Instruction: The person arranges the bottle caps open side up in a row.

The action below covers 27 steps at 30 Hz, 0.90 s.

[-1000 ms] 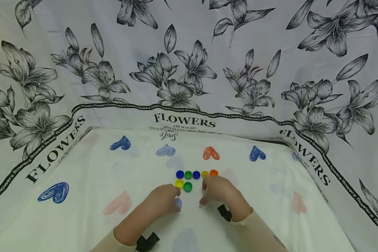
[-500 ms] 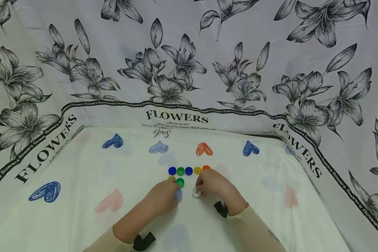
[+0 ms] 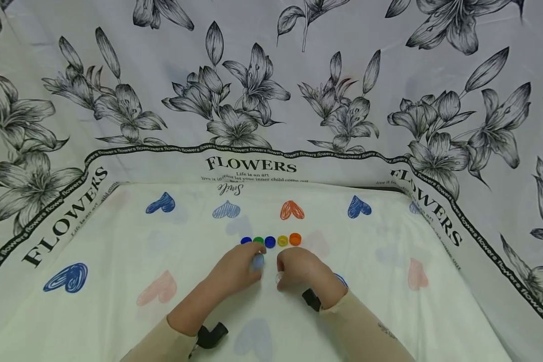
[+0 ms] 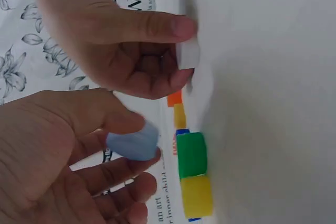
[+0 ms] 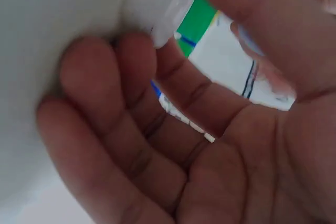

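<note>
My left hand (image 3: 237, 266) pinches a light blue cap (image 4: 135, 142) between thumb and fingers, lifted off the cloth. Within my right hand (image 3: 303, 271), thumb and fingertips grip a white cap (image 4: 188, 53) standing on edge at the cloth. Ahead of both hands runs a row of round plastic caps: blue (image 3: 246, 241), green (image 3: 258, 240), blue (image 3: 270, 242), yellow (image 3: 282, 241) and orange (image 3: 295, 239). A nearer green cap (image 4: 192, 155) and yellow cap (image 4: 197, 196) sit side by side in the left wrist view; the left hand hides them from the head view.
A white cloth (image 3: 199, 241) printed with hearts covers the table. Behind it hangs a flower-print curtain (image 3: 253, 100), which also runs along both sides. A black wrist device (image 3: 211, 336) is on the left wrist, another black device (image 3: 311, 299) on the right.
The left hand has moved forward with the light blue cap, over the nearer green and yellow caps. The right hand has closed its fingers on the white cap. The head view has shifted slightly.
</note>
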Tool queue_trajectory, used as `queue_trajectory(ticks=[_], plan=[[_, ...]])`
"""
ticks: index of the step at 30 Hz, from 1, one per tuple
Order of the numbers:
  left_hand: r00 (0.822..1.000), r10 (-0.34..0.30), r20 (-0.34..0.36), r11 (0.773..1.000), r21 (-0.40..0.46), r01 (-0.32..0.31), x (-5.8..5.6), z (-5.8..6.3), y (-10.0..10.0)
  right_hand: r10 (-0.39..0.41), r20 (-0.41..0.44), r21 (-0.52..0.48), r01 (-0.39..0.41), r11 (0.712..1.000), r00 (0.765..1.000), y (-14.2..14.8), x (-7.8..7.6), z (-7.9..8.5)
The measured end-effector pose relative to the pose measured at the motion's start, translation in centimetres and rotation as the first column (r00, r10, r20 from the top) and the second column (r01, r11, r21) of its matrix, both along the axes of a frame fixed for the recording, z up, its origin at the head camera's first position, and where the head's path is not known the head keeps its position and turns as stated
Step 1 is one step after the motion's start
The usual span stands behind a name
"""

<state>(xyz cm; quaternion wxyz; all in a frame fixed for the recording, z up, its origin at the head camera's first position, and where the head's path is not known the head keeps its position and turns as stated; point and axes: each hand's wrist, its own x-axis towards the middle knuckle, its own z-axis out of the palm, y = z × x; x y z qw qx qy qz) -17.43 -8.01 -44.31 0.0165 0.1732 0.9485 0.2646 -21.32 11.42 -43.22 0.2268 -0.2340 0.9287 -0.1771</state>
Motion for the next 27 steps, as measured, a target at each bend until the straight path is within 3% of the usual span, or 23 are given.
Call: queue_trajectory(ticks=[7, 12, 19, 22, 27], plan=[[0.99, -0.022, -0.137, 0.999, 0.021, 0.025, -1.1, -2.0, 1.0, -0.061, -0.12, 0.014, 0.063, 0.998, 0.991, -0.2, -0.8, -0.3], [0.972, -0.04, -0.233, 0.999, -0.041, 0.031, -1.1, -2.9, 1.3, -0.08, -0.203, -0.01, 0.08, 0.997, 0.976, -0.5, -1.3, -1.3], [0.97, 0.011, -0.243, 1.0, 0.015, -0.008, -0.8, -3.5, 1.0, -0.125, -0.22, -0.039, 0.12, 0.992, 0.967, -0.9, -1.3, -1.7], [0.954, 0.014, -0.3, 1.0, 0.002, -0.014, -0.7, -3.7, 0.8, -0.126, -0.219, -0.036, 0.121, 0.992, 0.968, -1.1, -1.1, -1.7], [0.921, -0.037, -0.387, 0.994, -0.106, -0.005, -0.8, -4.3, 0.4, -0.149, -0.218, -0.045, 0.142, 0.989, 0.965, -1.2, -0.8, -2.0]])
